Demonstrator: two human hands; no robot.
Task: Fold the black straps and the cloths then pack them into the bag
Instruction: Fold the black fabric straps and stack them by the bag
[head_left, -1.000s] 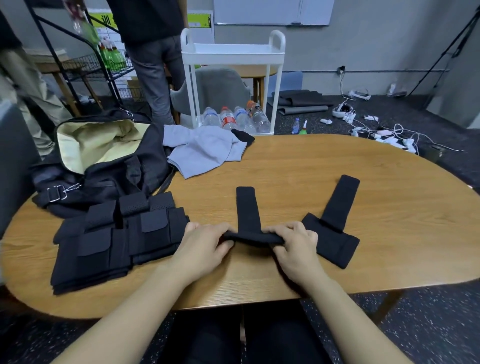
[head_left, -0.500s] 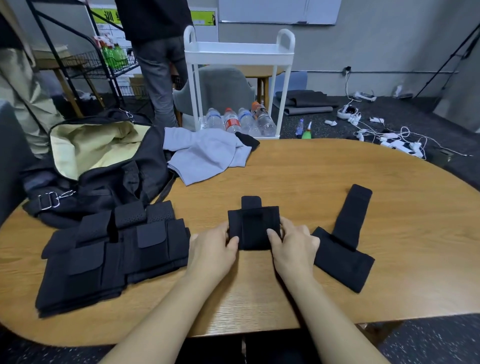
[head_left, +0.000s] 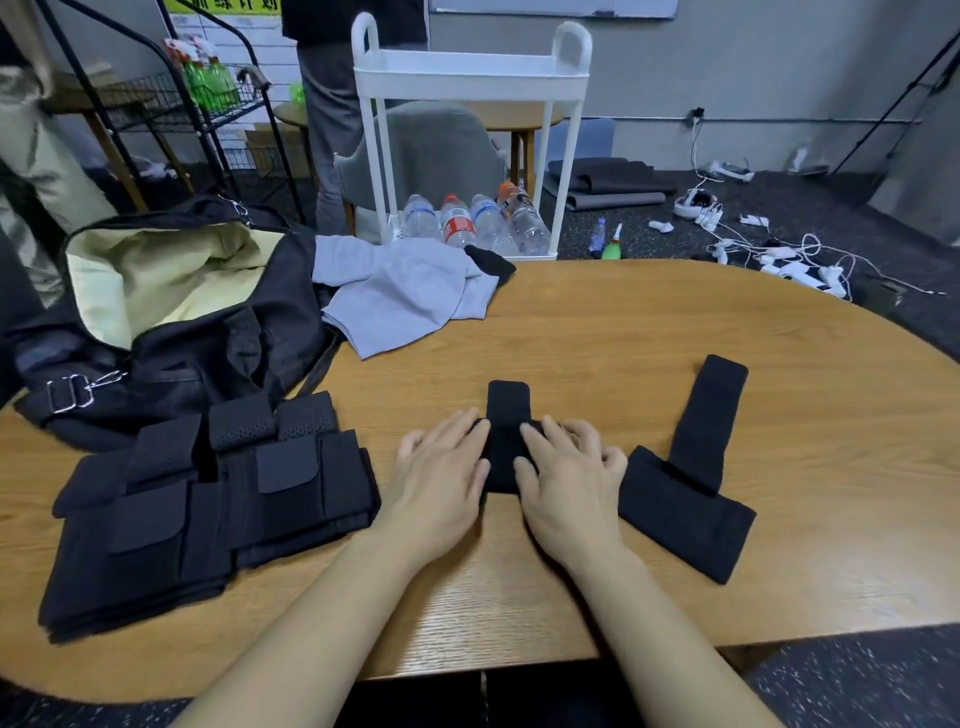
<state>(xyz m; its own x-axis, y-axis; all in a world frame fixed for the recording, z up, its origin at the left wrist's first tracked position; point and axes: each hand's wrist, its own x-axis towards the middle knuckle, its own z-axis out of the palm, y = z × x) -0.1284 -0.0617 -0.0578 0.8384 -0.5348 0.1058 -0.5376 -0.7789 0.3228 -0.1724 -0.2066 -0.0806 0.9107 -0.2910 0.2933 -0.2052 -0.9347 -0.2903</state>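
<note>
Here, you are pressing both flat, open hands, left hand (head_left: 441, 475) and right hand (head_left: 566, 478), onto the folded black strap (head_left: 506, 431) right of the stacked straps (head_left: 208, 499), likely flattening its crease, gripping nothing.

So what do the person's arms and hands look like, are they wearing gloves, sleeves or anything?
No gloves and no sleeves in view: both forearms are bare up to the picture's lower edge. The left hand and right hand show no rings, watch or wristband, and the fingernails look short and unpainted.
</note>
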